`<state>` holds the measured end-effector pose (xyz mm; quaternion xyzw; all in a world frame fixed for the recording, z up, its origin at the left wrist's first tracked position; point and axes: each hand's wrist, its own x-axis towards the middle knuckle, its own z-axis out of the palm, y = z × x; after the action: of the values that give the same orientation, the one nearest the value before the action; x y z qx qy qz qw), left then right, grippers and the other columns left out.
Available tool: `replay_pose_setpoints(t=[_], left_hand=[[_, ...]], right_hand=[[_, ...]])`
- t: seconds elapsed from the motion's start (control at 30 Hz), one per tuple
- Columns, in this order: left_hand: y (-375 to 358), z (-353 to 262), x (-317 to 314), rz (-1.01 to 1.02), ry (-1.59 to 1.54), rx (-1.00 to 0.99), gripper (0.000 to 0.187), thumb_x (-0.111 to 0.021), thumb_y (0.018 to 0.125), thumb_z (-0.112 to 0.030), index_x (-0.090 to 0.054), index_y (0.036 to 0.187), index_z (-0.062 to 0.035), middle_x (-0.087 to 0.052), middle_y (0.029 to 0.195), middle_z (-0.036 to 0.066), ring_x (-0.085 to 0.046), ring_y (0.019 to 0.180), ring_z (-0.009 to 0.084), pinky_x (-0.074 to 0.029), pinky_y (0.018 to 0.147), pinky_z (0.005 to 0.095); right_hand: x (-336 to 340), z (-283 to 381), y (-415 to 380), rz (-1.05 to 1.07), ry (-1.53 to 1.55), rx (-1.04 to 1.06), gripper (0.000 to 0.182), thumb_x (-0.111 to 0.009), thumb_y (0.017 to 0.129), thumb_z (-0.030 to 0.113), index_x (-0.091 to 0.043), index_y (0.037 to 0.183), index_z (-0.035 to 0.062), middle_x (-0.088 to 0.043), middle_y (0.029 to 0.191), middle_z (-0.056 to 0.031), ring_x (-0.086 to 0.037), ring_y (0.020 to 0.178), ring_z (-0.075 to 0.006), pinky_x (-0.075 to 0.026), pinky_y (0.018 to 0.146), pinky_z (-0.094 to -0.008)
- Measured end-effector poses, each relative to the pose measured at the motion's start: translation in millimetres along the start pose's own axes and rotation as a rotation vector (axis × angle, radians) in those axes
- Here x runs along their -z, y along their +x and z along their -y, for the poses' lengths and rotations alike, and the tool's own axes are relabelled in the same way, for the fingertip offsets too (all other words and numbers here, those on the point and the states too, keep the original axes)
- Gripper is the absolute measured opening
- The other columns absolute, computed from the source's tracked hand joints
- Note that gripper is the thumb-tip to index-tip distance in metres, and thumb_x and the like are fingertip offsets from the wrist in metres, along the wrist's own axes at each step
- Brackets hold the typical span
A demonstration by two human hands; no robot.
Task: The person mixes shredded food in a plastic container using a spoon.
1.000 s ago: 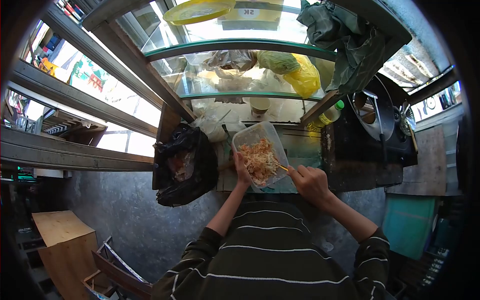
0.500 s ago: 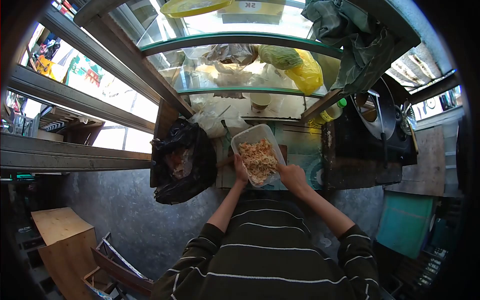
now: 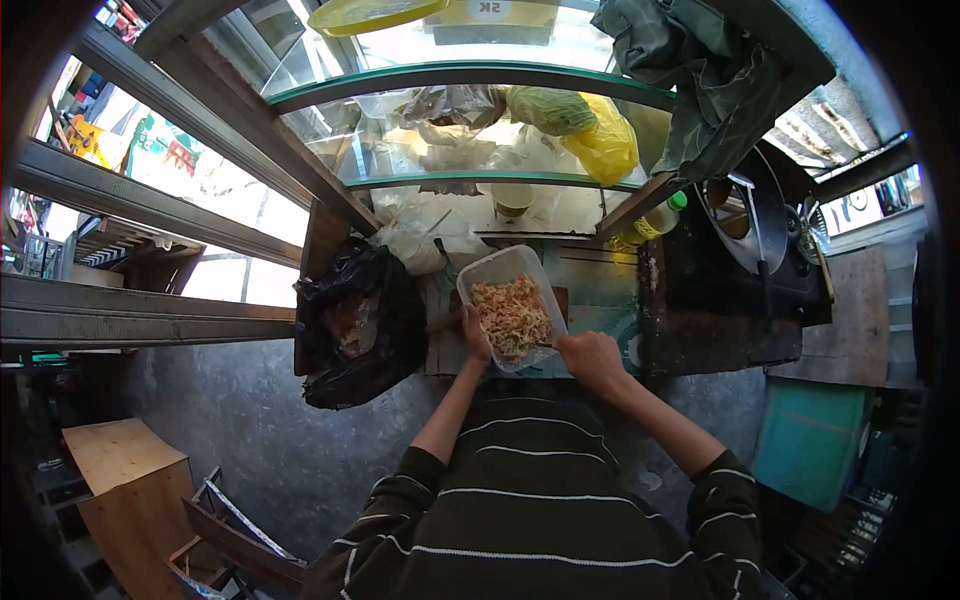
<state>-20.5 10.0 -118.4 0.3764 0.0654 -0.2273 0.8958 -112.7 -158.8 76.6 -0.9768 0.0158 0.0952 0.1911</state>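
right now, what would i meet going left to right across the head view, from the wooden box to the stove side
wooden box, black bag, plastic tub of shredded food, right hand, pan, wire strainer

A translucent, rounded-corner plastic container (image 3: pixel 547 287) sits open-topped and slantwise over the greenish worktop (image 3: pixel 597 283), loosely filled with shredded food (image 3: pixel 512 312) in pale and orange strands, as a slim utensil (image 3: pixel 545 346), mostly hidden, reaches the mix near the lower right rim.
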Motion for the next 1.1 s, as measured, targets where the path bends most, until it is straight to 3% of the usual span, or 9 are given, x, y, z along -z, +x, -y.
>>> replay_pose_setpoints(t=[0.1,0.17,0.27,0.37,0.5,0.67,0.77,0.97,1.1], left_hand=[[-1,4,7,-0.017,0.100,-0.044,0.073,-0.037,0.086,-0.056,-0.022,0.133,-0.0010,-0.034,0.130,0.013,-0.036,0.119,0.0216,-0.029,0.099,0.0330],[-5,-11,-16,0.025,0.018,-0.026,0.071,-0.037,0.086,-0.056,-0.026,0.131,-0.0023,-0.041,0.125,0.012,-0.047,0.110,0.0251,-0.041,0.092,0.0376],[2,-2,2,-0.007,0.035,-0.021,0.077,-0.037,0.084,-0.060,-0.022,0.133,-0.0022,-0.033,0.131,0.013,-0.034,0.121,0.0224,-0.031,0.098,0.0347],[5,6,10,-0.057,0.025,-0.051,0.071,-0.035,0.086,-0.057,-0.023,0.132,-0.0042,-0.039,0.127,0.012,-0.045,0.113,0.0262,-0.039,0.094,0.0381],[-14,-24,-23,0.002,-0.066,0.056,0.072,-0.034,0.085,-0.058,-0.023,0.133,-0.0050,-0.038,0.129,0.012,-0.044,0.115,0.0267,-0.037,0.096,0.0387],[-15,-30,-29,-0.039,-0.115,-0.009,0.072,-0.037,0.085,-0.058,-0.025,0.132,-0.0046,-0.037,0.129,0.010,-0.041,0.116,0.0218,-0.035,0.096,0.0338],[-6,-9,-7,-0.042,-0.099,0.010,0.070,-0.032,0.086,-0.057,-0.026,0.133,-0.0048,-0.039,0.130,0.012,-0.041,0.117,0.0268,-0.035,0.097,0.0392],[0,11,8,-0.086,0.115,-0.079,0.068,-0.034,0.087,-0.056,-0.027,0.132,-0.0048,-0.040,0.129,0.010,-0.042,0.116,0.0239,-0.034,0.098,0.0367],[-6,-6,-10,-0.064,-0.009,-0.040,0.067,-0.034,0.088,-0.055,-0.026,0.132,-0.0050,-0.039,0.128,0.010,-0.042,0.116,0.0228,-0.034,0.097,0.0358]], right_hand=[[-22,-2,-10,0.026,-0.026,0.038,0.014,-0.052,0.080,0.021,-0.062,0.076,0.0111,-0.055,0.054,-0.0156,-0.058,0.053,-0.0350,-0.045,0.048,-0.0452],[-41,-15,-1,0.003,-0.041,0.004,0.015,-0.053,0.080,0.022,-0.062,0.074,0.0109,-0.055,0.055,-0.0160,-0.057,0.053,-0.0354,-0.045,0.049,-0.0455],[-40,-12,5,0.005,-0.026,-0.043,0.018,-0.053,0.080,0.023,-0.062,0.072,0.0097,-0.056,0.056,-0.0174,-0.057,0.054,-0.0362,-0.046,0.050,-0.0458],[3,6,11,-0.043,0.040,-0.134,0.020,-0.054,0.080,0.025,-0.062,0.073,0.0077,-0.056,0.058,-0.0191,-0.057,0.057,-0.0368,-0.046,0.053,-0.0459],[14,21,21,-0.150,0.262,-0.209,0.022,-0.054,0.081,0.025,-0.062,0.076,0.0050,-0.057,0.063,-0.0213,-0.057,0.062,-0.0380,-0.046,0.056,-0.0461],[-42,17,12,-0.078,0.199,-0.203,0.022,-0.053,0.081,0.024,-0.062,0.076,0.0045,-0.057,0.065,-0.0216,-0.057,0.063,-0.0388,-0.046,0.056,-0.0466],[-18,21,15,-0.061,0.202,-0.221,0.022,-0.053,0.082,0.024,-0.062,0.076,0.0044,-0.057,0.064,-0.0212,-0.057,0.063,-0.0389,-0.046,0.057,-0.0470],[-43,25,19,-0.083,0.123,-0.237,0.023,-0.054,0.081,0.025,-0.062,0.074,0.0048,-0.058,0.064,-0.0204,-0.057,0.063,-0.0385,-0.046,0.055,-0.0467],[-18,4,10,-0.089,0.137,-0.188,0.022,-0.053,0.081,0.023,-0.061,0.073,0.0047,-0.057,0.062,-0.0219,-0.057,0.060,-0.0395,-0.046,0.053,-0.0477]])
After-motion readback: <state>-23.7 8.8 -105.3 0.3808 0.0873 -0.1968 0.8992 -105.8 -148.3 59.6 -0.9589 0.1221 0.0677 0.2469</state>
